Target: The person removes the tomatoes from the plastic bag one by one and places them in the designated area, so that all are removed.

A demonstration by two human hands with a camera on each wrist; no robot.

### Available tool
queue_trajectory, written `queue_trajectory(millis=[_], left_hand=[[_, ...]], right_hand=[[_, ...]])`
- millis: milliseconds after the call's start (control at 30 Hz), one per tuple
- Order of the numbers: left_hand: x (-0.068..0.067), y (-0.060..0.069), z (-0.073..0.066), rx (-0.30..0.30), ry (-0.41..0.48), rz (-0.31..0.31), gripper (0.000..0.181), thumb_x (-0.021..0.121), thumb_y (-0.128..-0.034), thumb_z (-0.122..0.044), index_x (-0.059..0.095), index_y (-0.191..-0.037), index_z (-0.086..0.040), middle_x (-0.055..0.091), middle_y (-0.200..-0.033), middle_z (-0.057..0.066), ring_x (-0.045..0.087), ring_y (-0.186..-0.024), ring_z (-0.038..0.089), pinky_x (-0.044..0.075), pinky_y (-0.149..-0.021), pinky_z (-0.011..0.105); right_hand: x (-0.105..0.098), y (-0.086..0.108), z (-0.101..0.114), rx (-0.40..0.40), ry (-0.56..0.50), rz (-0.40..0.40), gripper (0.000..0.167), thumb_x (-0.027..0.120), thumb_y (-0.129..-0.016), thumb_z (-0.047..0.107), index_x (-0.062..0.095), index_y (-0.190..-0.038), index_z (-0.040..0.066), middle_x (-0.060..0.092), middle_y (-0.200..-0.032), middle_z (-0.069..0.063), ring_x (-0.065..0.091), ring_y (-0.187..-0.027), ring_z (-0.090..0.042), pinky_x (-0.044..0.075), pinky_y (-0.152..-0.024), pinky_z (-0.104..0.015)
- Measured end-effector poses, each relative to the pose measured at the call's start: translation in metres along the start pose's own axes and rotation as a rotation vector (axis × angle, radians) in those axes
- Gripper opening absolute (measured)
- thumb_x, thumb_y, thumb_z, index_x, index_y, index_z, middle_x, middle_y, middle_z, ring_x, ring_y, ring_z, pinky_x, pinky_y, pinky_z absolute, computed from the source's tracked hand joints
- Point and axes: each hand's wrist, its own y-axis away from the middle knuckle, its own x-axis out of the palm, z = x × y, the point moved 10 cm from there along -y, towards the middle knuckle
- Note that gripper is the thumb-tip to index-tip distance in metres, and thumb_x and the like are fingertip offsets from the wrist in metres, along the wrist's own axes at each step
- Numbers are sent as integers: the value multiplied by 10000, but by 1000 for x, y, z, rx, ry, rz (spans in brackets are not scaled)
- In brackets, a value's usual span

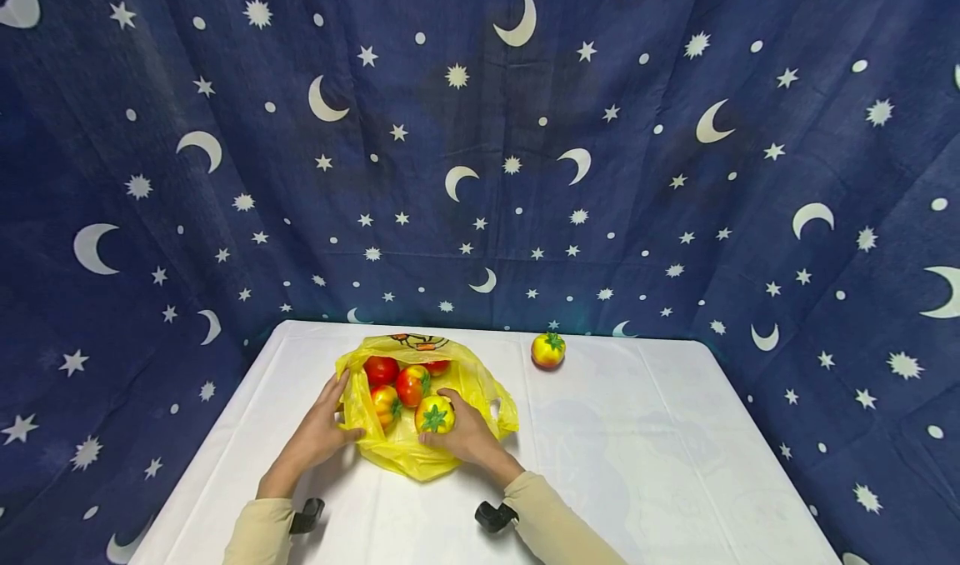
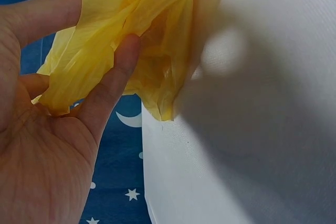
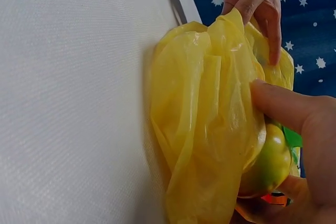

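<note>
A yellow plastic bag (image 1: 412, 458) lies on the table with its mouth facing up, several red and yellow tomatoes (image 1: 412, 384) inside. The left hand (image 1: 317, 433) grips the bag's left rim; in the left wrist view the hand (image 2: 50, 156) has its thumb and fingers around the thin plastic (image 2: 100, 35). A yellow tomato with a green star-shaped top (image 1: 432, 416) is held by the right hand (image 1: 468, 436) at the right of the opening. The right wrist view shows that hand (image 3: 320, 150) around the tomato (image 3: 270, 163), its thumb touching the bag (image 3: 199, 114).
Another yellow-red tomato (image 1: 548, 351) sits outside the bag near the back edge of the white-covered table (image 1: 637, 465). Behind and beside the table hangs a dark blue curtain (image 1: 420, 182) with moons and stars.
</note>
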Motion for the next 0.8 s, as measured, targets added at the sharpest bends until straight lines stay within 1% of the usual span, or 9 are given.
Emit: queue_trajectory(millis=[133, 267, 367, 500, 633, 800], left_hand=[[0, -1, 0, 1, -2, -1, 1084, 811, -755, -122, 114, -1584, -79, 73, -1637, 225, 411, -1349, 479, 359, -1104, 629], [1, 0, 1, -6, -2, 2, 1088, 814, -755, -129, 111, -1585, -86, 69, -1636, 229, 392, -1364, 489, 346, -1107, 637], [0, 0, 0, -1, 2, 1, 1084, 810, -755, -121, 112, -1584, -83, 70, -1635, 232, 381, -1372, 494, 339, -1112, 638], [0, 0, 0, 1, 7, 0, 1084, 808, -754, -116, 112, -1584, -81, 70, -1635, 235, 360, -1386, 494, 326, -1119, 638], [1, 0, 1, -3, 10, 3, 1084, 810, -758, -119, 111, -1586, -90, 70, -1636, 232, 362, -1389, 485, 326, -1122, 633], [2, 1, 2, -13, 7, 7, 1084, 811, -760, -121, 109, -1587, -95, 67, -1638, 228, 352, -1396, 484, 322, -1125, 632]], right_hand=[[-3, -1, 0, 0, -41, -27, 800, 835, -745, 373, 449, -1423, 194, 600, -1319, -114, 582, -1152, -269, 484, -1008, -481], [-8, -1, 3, -14, -81, -58, 794, 837, -751, 334, 437, -1421, 187, 597, -1314, -127, 585, -1156, -265, 486, -1006, -466], [-13, 0, 8, -30, -112, -81, 809, 850, -738, 310, 423, -1412, 174, 599, -1286, -138, 594, -1130, -267, 493, -987, -459], [-19, 1, 15, -52, -127, -105, 795, 862, -722, 294, 426, -1377, 178, 605, -1262, -125, 598, -1110, -259, 497, -975, -450], [-26, 3, 22, -76, -131, -121, 774, 862, -721, 277, 439, -1363, 191, 600, -1278, -111, 592, -1121, -255, 499, -990, -458], [-35, 8, 33, -105, -150, -133, 777, 845, -728, 261, 456, -1398, 194, 568, -1346, -103, 566, -1180, -274, 490, -1018, -479]])
